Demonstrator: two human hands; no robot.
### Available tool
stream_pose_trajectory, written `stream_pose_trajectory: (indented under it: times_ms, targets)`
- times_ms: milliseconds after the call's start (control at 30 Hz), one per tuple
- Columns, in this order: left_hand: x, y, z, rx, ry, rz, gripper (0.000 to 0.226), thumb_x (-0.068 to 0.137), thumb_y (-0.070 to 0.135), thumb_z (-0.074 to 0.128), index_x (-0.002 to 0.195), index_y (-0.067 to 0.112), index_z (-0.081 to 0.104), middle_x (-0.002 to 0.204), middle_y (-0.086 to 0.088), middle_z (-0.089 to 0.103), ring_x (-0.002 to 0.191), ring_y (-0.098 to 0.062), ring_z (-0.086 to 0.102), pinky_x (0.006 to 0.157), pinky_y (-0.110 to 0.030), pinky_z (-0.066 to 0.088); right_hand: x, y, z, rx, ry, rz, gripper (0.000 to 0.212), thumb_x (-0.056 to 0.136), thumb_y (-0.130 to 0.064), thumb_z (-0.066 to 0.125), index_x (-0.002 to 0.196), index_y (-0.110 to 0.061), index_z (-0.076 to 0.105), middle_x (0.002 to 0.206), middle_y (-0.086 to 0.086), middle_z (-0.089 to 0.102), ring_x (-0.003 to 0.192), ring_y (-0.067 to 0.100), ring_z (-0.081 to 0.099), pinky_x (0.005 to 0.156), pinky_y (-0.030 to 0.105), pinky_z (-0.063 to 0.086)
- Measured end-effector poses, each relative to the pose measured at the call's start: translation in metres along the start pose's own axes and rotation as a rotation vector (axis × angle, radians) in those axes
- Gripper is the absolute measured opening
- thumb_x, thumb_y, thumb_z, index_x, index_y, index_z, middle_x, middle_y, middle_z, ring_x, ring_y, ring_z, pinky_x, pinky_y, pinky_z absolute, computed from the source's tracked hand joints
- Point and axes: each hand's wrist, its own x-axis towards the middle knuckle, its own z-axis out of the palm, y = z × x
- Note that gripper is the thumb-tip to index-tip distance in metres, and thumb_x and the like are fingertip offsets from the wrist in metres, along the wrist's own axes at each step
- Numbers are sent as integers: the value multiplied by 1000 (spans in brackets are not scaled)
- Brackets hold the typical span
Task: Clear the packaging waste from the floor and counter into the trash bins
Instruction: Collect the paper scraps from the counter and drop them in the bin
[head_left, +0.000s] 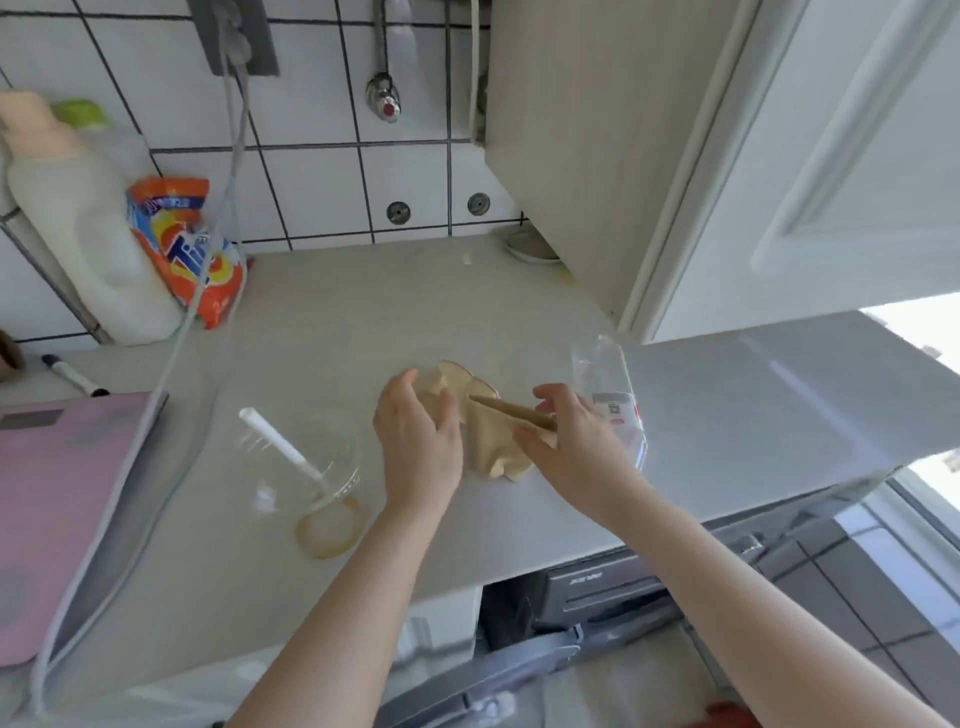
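Where both hands (421, 431) meet, crumpled beige paper wrapper (488, 441), creased and puffy.

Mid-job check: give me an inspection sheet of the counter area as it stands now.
Surface: pale counter, bare at the back.
Job's things: crumpled beige paper wrapper with a wooden stick on it; clear plastic wrapper beside it; clear plastic cup with white straw.
Clutter: white jug, orange detergent bag, pink scale, marker.
Hands: left hand on the paper wrapper; right hand pinching the stick.
Cables: grey cord across the counter.
Surroundings: tiled wall, cabinet.
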Motion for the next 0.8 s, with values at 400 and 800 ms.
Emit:
stream_pose_trajectory:
  times_ms: [400,800]
  targets:
    - [29,-33,26,223,-93,11,51,82,36,62,125,9,51,117,-11,61,120,-33,41,99,-43,39,12,-9,8,-42,48,49,24,88,-20,53,112,-16,58,93,1,65,81,14,46,58,21,30]
    - [-15,-7,-9,-172,-37,-24,45,73,12,64,117,18,55,108,4,62,99,-20,59,88,-39,49,-46,-3,-9,183,91,207,23,86,-18,55,108,-22,60,90,-8,65,76,8,58,60,15,47]
